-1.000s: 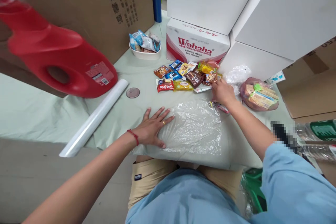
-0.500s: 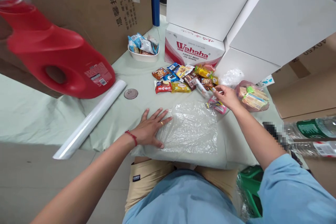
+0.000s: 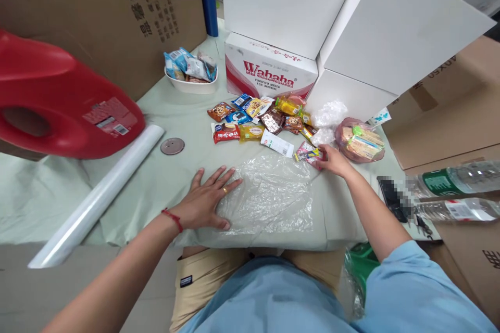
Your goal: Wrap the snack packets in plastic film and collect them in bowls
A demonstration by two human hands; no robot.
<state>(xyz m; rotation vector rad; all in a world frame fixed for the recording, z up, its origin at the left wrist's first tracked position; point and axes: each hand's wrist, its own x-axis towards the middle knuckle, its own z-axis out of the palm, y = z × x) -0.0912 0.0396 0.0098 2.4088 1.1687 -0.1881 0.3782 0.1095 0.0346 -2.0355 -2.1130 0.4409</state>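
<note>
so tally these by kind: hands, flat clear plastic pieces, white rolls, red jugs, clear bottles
Left hand, right hand: 2
Flat clear plastic piece: 1
White roll: 1
Red jug: 1
Green-labelled bottle, other clear bottle: 2
Total: 7

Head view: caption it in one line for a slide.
Left hand spread on clear plastic, right hand touching a pink packet near assorted wrapped snacks.

packet — pink and yellow | tablecloth — pale green | red jug
</note>
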